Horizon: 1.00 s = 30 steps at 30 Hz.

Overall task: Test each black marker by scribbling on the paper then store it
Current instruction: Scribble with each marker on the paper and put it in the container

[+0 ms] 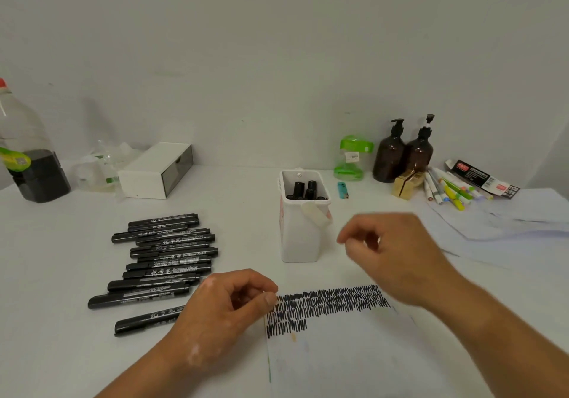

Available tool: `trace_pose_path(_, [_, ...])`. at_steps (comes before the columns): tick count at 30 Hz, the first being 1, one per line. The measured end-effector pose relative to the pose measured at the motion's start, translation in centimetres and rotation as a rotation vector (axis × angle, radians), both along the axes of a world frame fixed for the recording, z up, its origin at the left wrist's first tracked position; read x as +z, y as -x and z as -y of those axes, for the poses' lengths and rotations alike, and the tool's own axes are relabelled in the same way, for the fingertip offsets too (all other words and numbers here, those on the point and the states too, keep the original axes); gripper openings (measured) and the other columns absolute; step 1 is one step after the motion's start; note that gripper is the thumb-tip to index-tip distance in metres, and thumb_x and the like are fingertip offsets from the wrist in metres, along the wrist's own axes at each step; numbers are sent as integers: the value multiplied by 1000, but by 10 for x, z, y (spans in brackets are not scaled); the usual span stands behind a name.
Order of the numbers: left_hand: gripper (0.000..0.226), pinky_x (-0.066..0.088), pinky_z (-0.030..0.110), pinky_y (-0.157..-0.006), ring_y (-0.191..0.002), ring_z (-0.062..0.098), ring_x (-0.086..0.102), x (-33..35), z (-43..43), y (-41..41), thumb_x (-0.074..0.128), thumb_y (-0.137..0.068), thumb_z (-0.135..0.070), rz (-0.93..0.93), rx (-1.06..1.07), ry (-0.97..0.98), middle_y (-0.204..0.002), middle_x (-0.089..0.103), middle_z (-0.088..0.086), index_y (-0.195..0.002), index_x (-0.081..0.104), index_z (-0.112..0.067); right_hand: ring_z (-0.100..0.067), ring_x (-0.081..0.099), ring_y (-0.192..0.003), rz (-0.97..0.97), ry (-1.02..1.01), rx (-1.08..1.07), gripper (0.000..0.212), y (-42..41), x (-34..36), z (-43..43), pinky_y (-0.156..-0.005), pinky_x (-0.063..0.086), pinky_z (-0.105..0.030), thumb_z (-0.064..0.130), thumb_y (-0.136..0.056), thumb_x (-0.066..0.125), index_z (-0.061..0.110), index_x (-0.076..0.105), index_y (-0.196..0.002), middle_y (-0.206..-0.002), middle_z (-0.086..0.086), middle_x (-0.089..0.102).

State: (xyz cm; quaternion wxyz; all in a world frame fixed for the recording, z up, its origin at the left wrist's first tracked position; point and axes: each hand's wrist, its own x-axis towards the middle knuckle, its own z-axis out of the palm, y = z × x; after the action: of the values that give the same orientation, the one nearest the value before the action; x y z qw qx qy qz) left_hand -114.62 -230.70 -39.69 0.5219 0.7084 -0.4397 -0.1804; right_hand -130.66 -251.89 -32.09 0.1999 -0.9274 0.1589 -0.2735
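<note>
Lower centre of frame: left hand (pixel 228 308), fingers curled, sits at the scribbled paper's (pixel 354 351) left edge; whether it pinches the sheet cannot be told. Right hand (pixel 391 252), blurred, loosely curled and empty, hovers mid-right. Matte black markers (pixel 166 259) lie piled mid-left. Behind, more stand in the boxy white plastic holder (pixel 303 237).

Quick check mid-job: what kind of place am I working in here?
Likely a desk or craft table against a bare wall: a pile of black markers, scribbled test paper, and amber pump bottles beside coloured pens.

Bare left hand (pixel 228 302); bare right hand (pixel 397 249), seemingly motion-blurred; forearms (pixel 160 363) unsleeved
</note>
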Motion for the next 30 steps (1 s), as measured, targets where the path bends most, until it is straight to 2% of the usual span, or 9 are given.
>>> trace_pose_path(2, [18,44,12,-57,-57,1,55,1,-1,0,71,-76,-47,31,13,-4,-68,68,-7,-90,76,-37,-6,55,-52,-31,-78,-3,21,6,-30,-4,-52,42,-13,43,-69,51,39,71,-73,-70,35,64])
trace_pose_path(5, [8,46,13,-56,-58,3,58,6,-6,-2,73,-82,-37,109,61,-29,-70,69,-9,-90,75,-40,-1,59,-58,-60,-151,-18,18,10,-64,-12,-55,42,-10,37,-70,54,39,72,-73,-69,32,64])
trace_pose_path(7, [14,51,18,-58,-62,9,63,12,-12,-8,74,-86,-28,193,119,-46,-73,70,-9,-90,73,-42,0,60,-62,-67,-167,-24,20,14,-78,-14,-56,41,-10,40,-70,52,38,71,-76,-70,30,65])
trace_pose_path(9, [18,52,17,-59,-65,11,66,17,-21,-17,72,-88,-22,288,193,-82,-75,71,-11,-88,73,-40,0,59,-63,-79,-159,-19,23,15,-84,-15,-57,41,-10,45,-70,49,38,70,-77,-72,29,66])
trace_pose_path(11, [20,49,10,-59,-69,9,66,21,-33,-24,71,-87,-16,409,276,-130,-75,70,-16,-86,73,-36,1,59,-63,-98,-144,-9,17,16,-85,-16,-59,41,-10,44,-72,54,39,70,-77,-73,29,66])
trace_pose_path(13, [21,49,9,-65,-75,5,65,22,-49,-27,72,-85,-13,556,348,-192,-76,68,-20,-89,73,-33,0,59,-64,-109,-139,0,7,17,-84,-18,-61,43,-10,36,-76,63,40,69,-76,-73,29,66])
trace_pose_path(17, [18,53,26,-77,-84,4,60,18,-80,-31,75,-83,-26,764,367,-407,-90,63,-18,-101,71,-28,-3,62,-68,-113,-164,2,13,19,-83,-20,-64,45,-13,29,-78,71,41,70,-74,-72,28,67])
trace_pose_path(23, [22,49,26,-80,-90,11,59,5,-87,-23,75,-83,-29,818,375,-535,-94,64,-15,-105,73,-29,-2,60,-67,-112,-178,17,15,22,-80,-24,-64,45,-13,29,-78,71,41,68,-70,-71,29,67])
trace_pose_path(30, [16,49,24,-78,-87,4,57,-2,-69,-10,66,-91,-28,746,281,-481,-93,61,-16,-106,71,-29,-3,58,-63,-96,-199,22,12,23,-82,-21,-54,42,-15,33,-79,71,42,68,-72,-75,31,67])
